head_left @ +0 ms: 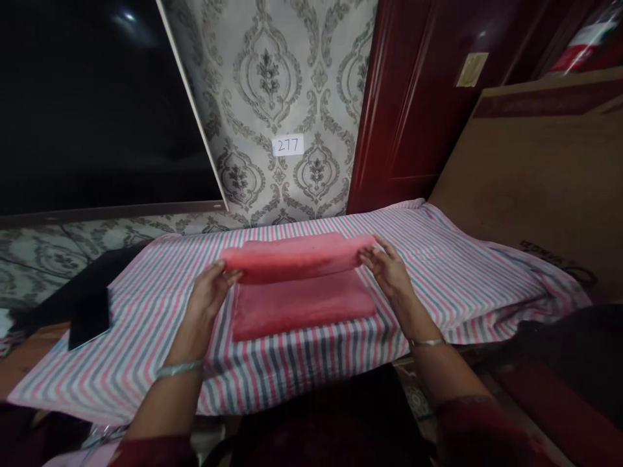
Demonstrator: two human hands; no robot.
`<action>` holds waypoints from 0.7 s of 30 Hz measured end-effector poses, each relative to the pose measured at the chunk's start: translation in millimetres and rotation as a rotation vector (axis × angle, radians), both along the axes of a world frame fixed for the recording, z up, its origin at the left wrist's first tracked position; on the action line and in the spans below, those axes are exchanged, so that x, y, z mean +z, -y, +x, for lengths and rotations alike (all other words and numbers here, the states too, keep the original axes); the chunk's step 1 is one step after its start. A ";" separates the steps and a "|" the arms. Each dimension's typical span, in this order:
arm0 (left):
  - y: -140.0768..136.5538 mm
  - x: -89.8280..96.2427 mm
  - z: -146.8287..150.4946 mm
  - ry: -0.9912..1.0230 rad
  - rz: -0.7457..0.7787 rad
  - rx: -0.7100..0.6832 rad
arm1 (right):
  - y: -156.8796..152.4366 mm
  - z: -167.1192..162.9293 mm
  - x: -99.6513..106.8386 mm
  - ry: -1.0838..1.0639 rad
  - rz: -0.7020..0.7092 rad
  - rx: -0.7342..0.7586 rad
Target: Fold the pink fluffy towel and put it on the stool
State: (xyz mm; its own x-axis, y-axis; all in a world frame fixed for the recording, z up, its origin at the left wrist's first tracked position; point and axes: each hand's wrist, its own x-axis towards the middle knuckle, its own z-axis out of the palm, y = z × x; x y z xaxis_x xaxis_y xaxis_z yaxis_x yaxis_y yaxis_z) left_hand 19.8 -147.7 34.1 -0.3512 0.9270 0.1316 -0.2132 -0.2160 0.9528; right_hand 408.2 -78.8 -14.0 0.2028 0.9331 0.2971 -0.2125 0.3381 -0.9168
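Note:
A red cloth (306, 301) lies on the striped sheet in front of me, with one part raised as a folded band above the rest. My left hand (208, 285) grips the left end of that band, thumb on top and fingers curled beneath. At its right end, my right hand (388, 264) pinches the cloth between thumb and fingers. The band is held roughly level, and the lower part of the cloth rests flat near the front edge of the sheet.
A pink, grey and white striped sheet (160, 318) covers the table. On its left lies a dark phone or tablet (91, 319). A large television (97, 110) stands at the back left, and a big cardboard box (540, 175) is on the right. A paper marked 277 (288, 144) is on the wall.

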 end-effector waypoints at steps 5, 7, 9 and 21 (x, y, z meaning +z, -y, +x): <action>-37.8 0.3 32.5 -0.698 0.227 0.158 | -24.8 -43.2 10.0 0.621 0.308 -0.068; -43.5 -13.1 43.8 -1.209 0.240 0.092 | -24.4 -60.2 2.2 0.996 0.343 -0.048; -47.1 -28.6 50.5 -1.584 0.179 -0.012 | -23.9 -71.9 -8.1 1.281 0.295 -0.003; -77.9 -37.7 17.7 -1.800 0.060 0.032 | -61.2 -55.8 -13.7 1.549 0.242 0.126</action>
State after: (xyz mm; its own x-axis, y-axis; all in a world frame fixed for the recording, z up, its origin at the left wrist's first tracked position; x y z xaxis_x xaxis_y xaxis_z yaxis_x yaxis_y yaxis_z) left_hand 37.6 -69.8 -3.5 0.2298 0.9037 0.3613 0.9710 -0.2382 -0.0219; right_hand 352.4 -17.6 -27.6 -0.5009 0.8212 0.2733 0.8086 0.5567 -0.1906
